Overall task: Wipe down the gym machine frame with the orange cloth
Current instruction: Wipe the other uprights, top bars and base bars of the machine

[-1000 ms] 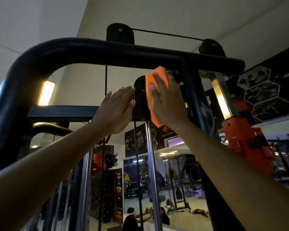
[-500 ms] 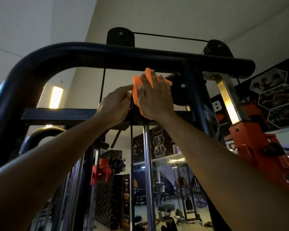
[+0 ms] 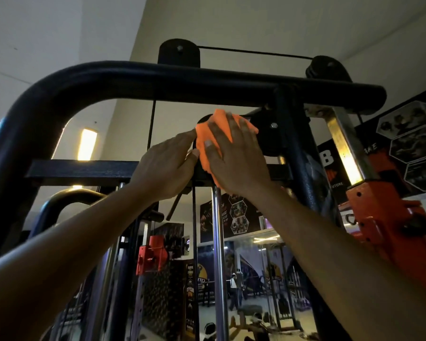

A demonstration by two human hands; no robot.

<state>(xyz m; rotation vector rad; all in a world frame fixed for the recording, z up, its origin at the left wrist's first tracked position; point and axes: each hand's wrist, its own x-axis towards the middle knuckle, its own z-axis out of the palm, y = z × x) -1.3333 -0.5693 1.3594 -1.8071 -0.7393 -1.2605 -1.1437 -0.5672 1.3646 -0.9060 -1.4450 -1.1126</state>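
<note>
Overhead stands the black gym machine frame (image 3: 158, 80), a thick curved top tube above a flat crossbar (image 3: 84, 169). With spread, straight fingers my right hand (image 3: 234, 158) presses the orange cloth (image 3: 203, 141) flat against a black pulley housing on the crossbar. The hand covers most of the cloth. My left hand (image 3: 167, 163) rests beside it on the same housing, fingers extended and its fingertips touching the cloth's left edge.
A chrome guide rod (image 3: 218, 254) and a thin black cable (image 3: 194, 242) drop below the hands. An orange carriage (image 3: 391, 222) on a chrome post stands at the right, a smaller one (image 3: 151, 257) at lower left. A mirror behind shows the gym floor.
My right hand has slid the cloth left and down across the pulley housing. My left hand has closed in until it touches the cloth. The view has tilted slightly.
</note>
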